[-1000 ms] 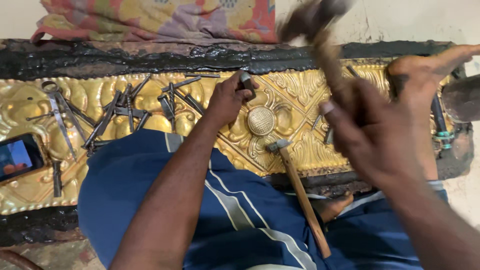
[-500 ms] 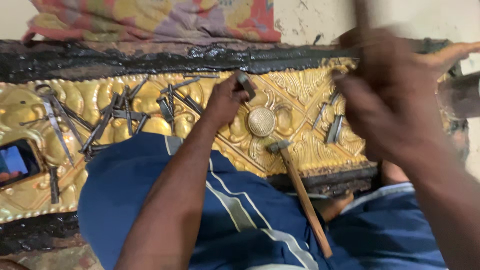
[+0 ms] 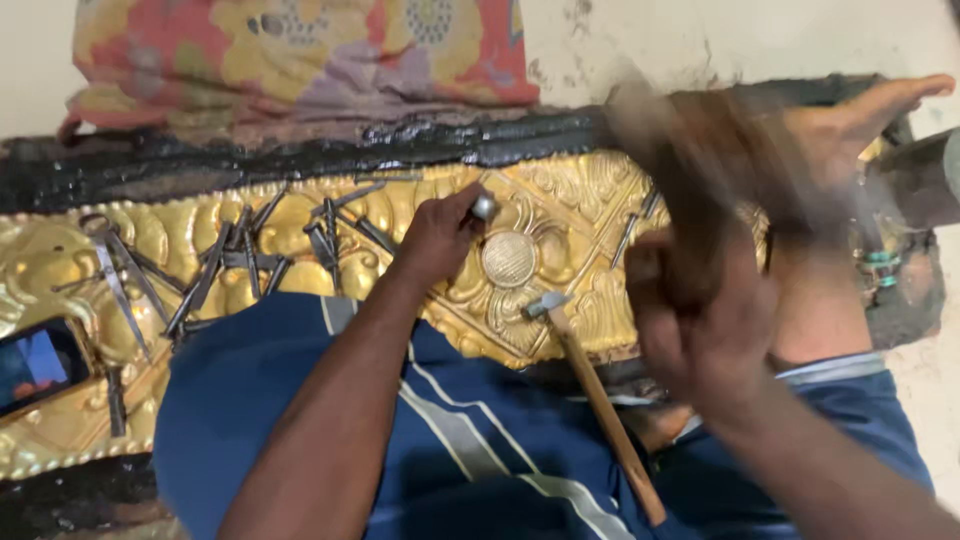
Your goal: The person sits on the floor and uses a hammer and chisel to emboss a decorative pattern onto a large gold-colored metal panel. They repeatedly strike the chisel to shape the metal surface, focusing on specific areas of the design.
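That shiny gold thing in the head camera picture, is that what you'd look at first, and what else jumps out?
Yes, the long embossed gold metal sheet across the middle grabs the eye, edged with black pitch. The left hand presses a small metal punch onto it beside a round medallion. The right hand is a blur in front, holding something too smeared to name, and a wooden-handled hammer lies just left of it.

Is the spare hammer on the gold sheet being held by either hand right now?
No. The spare hammer lies loose on the gold sheet, while the left hand grips a punch.
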